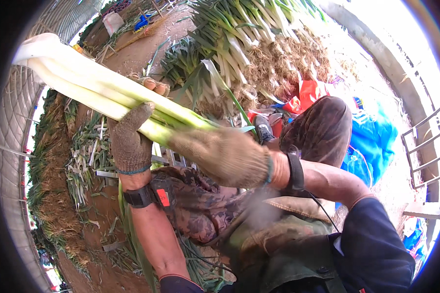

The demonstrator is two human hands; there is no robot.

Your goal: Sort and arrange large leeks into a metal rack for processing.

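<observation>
Several thick leeks [98,83], white at the upper left and pale green toward the middle, lie slantwise in front of me. My left hand [132,139], in a brown knitted glove, is closed around them. Its thumb crosses the near side, and bare fingertips show past the far side. Over the green end of the leeks is my right hand [220,154], gloved alike and smeared by motion. Its fingers are too blurred to show whether they grip. Black straps circle both my wrists.
A large heap of leeks with roots [264,53] lies ahead. More leeks [54,190] line the left side, with loose leaves [90,151] on the soil. Blue plastic sheeting [371,141] and a red bag [308,95] lie right, near a metal frame [423,146].
</observation>
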